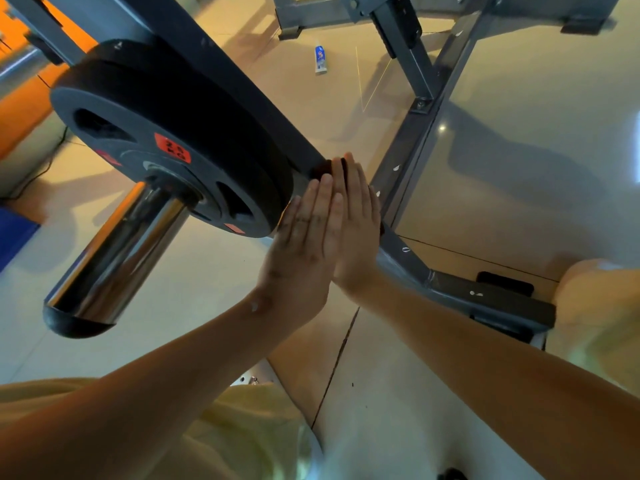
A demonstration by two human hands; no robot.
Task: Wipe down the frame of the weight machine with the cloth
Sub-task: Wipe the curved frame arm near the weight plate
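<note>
Both hands lie flat with straight fingers against the machine's dark sloping arm, just right of the black weight plates [166, 133]. My left hand [301, 244] partly overlaps my right hand [356, 220]. A dark cloth [323, 168] peeks out above and under the fingertips, pressed onto the arm. The grey frame [412, 161] runs diagonally behind the hands and down to a foot at the right.
A chrome sleeve [114, 251] with a black end cap juts out from the plates at the left. A small blue and white bottle [320, 58] lies on the tiled floor. More grey frame bars [401, 39] cross the top. My knee [602, 299] is at the right.
</note>
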